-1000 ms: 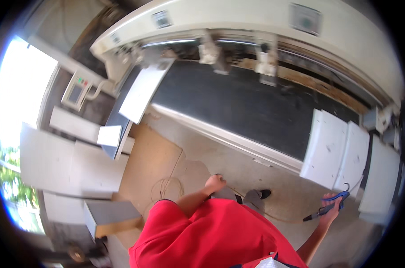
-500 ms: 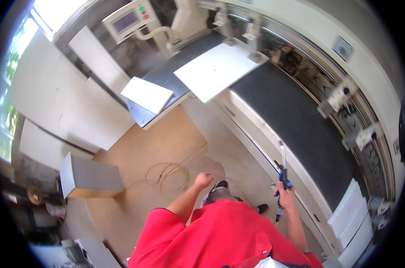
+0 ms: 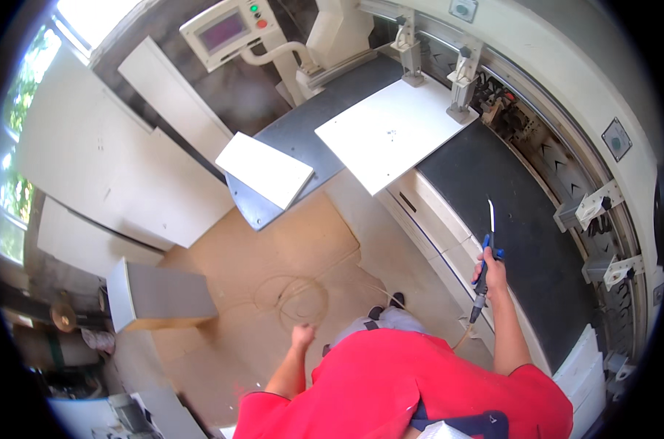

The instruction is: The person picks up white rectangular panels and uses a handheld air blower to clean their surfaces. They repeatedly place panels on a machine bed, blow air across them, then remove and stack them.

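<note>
My right hand (image 3: 493, 272) grips an air blow gun (image 3: 480, 294) with blue parts and a long thin nozzle, bent near its tip, pointing up over the dark machine bed. From its lower end a thin hose (image 3: 463, 338) trails down. My left hand (image 3: 302, 335) hangs low over the floor with the fingers curled in; nothing shows in it. Ahead, a white panel (image 3: 390, 133) lies across the dark bed (image 3: 518, 212), its far edge beneath two upright clamps (image 3: 460, 84). A smaller white board (image 3: 264, 170) rests on the bed's left end.
A control panel (image 3: 226, 33) with buttons stands behind the bed. Large white boards (image 3: 119, 157) lean at the left. A grey box-like piece (image 3: 172, 294) stands on the cardboard sheet (image 3: 273, 241), where a coiled hose (image 3: 302, 296) lies. White strips (image 3: 582, 369) sit at the lower right.
My right hand has lifted the blow gun up and over the bed's edge. The left hand has swung lower and slightly left. The view has shifted, so the machine appears further right.
</note>
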{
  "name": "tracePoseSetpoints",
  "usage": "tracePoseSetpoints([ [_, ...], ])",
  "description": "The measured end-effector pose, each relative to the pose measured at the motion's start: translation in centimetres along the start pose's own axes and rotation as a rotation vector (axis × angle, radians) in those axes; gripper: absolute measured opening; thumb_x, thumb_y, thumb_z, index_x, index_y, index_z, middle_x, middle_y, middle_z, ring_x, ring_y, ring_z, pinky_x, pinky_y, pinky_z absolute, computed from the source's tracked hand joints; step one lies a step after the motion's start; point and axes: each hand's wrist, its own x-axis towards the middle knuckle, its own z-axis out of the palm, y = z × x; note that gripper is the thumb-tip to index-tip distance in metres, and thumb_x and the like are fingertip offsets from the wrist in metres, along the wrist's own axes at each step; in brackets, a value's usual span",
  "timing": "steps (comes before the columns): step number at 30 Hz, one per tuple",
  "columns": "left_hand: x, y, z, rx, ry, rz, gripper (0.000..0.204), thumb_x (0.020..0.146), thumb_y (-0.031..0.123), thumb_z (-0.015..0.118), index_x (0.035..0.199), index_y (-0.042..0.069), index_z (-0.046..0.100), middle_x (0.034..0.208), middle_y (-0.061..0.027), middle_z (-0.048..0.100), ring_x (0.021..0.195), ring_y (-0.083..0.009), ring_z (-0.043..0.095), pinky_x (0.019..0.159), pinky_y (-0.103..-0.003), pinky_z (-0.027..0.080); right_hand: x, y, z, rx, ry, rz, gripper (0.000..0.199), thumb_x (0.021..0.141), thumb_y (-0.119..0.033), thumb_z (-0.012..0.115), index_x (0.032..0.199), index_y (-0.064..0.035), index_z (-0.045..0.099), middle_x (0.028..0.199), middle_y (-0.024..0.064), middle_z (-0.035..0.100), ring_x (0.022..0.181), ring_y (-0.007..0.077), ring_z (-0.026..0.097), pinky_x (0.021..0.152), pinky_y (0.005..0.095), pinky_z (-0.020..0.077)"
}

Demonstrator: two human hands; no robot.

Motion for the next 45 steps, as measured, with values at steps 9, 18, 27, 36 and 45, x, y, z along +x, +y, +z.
tracePoseSetpoints([
  [9,1.8,19.2,-2.4,0.230,0.222,0.656,0.041,0.080,0.027,0.065,0.111,0.000,0.064,0.091,-0.0179,0.069,0.090,-0.0343,0.065,0.081,-0.041,0.051,1.7,0.3,8.6,-0.220,-0.144,-0.021,0.038,0.093,-0.042,0.059,0.085,-0.0048,0.053,0.057,0.0038,0.051,0.046,0.0160,0.053,0.047,0.0309,0.0445],
  [18,9.3,39.5,-13.3,0.643,0.494,1.222,0.067,0.073,0.033,0.074,0.127,0.002,0.050,0.131,-0.0224,0.046,0.125,-0.0423,0.039,0.101,-0.051,0.036,0.1,0.5,11.4,0.141,0.306,-0.047,0.039,0.093,-0.044,0.057,0.086,-0.0061,0.051,0.058,0.0061,0.052,0.045,0.0183,0.052,0.044,0.0336,0.0460],
  [27,11.9,42.2,-16.5,0.959,0.300,1.099,0.078,0.076,0.046,0.066,0.137,0.003,0.044,0.151,-0.0248,0.023,0.139,-0.0498,0.015,0.100,-0.074,0.019,-6.0,6.2,20.9,0.120,0.256,0.115,0.036,0.095,-0.038,0.056,0.093,-0.0025,0.053,0.061,0.0075,0.054,0.051,0.0212,0.056,0.053,0.0362,0.0492],
  [36,13.8,37.7,-20.5,1.071,0.232,1.271,0.074,0.072,0.042,0.066,0.132,0.003,0.046,0.151,-0.0253,0.024,0.139,-0.0503,0.016,0.101,-0.073,0.018,-10.8,10.2,24.2,0.285,0.353,0.061,0.035,0.097,-0.036,0.054,0.095,-0.0016,0.053,0.063,0.0084,0.055,0.054,0.0217,0.057,0.056,0.0358,0.0501],
  [45,12.4,34.8,-24.0,1.170,0.032,1.377,0.079,0.067,0.028,0.068,0.137,0.006,0.039,0.154,-0.0236,0.017,0.142,-0.0474,0.012,0.107,-0.067,0.018,-15.8,17.2,28.1,0.451,0.296,-0.020,0.036,0.097,-0.038,0.052,0.099,-0.0012,0.054,0.067,0.0088,0.058,0.059,0.0204,0.060,0.058,0.0335,0.0502],
])
